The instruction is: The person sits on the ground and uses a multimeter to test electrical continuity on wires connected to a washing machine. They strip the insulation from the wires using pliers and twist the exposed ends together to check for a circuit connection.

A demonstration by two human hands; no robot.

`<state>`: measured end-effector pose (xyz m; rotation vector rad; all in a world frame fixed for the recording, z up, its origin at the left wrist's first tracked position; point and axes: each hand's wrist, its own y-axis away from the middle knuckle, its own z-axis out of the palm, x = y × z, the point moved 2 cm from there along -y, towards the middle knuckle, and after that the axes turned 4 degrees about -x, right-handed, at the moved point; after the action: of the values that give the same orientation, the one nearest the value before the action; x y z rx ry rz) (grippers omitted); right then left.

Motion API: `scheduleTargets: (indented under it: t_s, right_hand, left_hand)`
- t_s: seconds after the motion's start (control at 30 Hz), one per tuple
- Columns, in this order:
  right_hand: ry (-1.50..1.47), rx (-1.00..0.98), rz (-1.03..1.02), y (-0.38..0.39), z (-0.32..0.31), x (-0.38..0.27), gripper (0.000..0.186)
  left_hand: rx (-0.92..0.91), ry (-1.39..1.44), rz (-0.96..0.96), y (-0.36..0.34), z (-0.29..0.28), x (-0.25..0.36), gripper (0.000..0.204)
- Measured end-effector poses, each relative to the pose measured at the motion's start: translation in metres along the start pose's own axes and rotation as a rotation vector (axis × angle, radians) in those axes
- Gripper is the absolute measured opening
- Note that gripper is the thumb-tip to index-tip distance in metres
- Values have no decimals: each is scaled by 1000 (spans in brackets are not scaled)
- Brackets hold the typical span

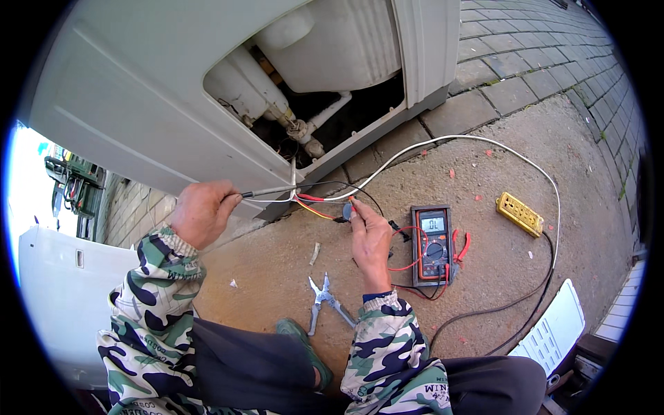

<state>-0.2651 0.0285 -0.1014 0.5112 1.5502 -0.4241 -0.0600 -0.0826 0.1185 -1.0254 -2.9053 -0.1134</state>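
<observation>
My left hand [203,213] is closed around a thin, black-ended probe [246,195], close to a white cable end by the machine's lower edge. From there a black test lead [360,189] arcs right toward the multimeter. My right hand [372,241] pinches a small red-tipped piece, probably the red test probe, beside a round blue-grey disc [348,211]. Red and yellow wires [315,207] run between the white cable [443,139] and this disc. To the right, the multimeter [434,245] lies face up, its screen lit.
A white machine [138,104] with an opening showing a tub and hoses stands ahead. Grey pliers [323,297] lie on the concrete, red-handled pliers [465,245] beside the meter. A yellow power strip [520,214] and white lid [553,325] are at right, a white panel [76,297] at left.
</observation>
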Motion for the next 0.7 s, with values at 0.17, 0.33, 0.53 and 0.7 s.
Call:
scheduleTargets:
  t_s: [0.17, 0.33, 0.53, 0.7]
  right_hand:
    - [30, -19, 35, 0, 4, 2, 29]
    - [15, -12, 42, -3, 1, 11, 29]
    - [-4, 25, -3, -5, -5, 15, 30]
    - [68, 12, -10, -4, -9, 8, 30]
  left_hand:
    - [-3, -2, -11, 3, -2, 3, 11]
    - [-36, -9, -42, -1, -1, 6, 14]
    - [-43, -40, 3, -1, 2, 3, 13]
    - [-98, -48, -69, -1, 3, 2, 16]
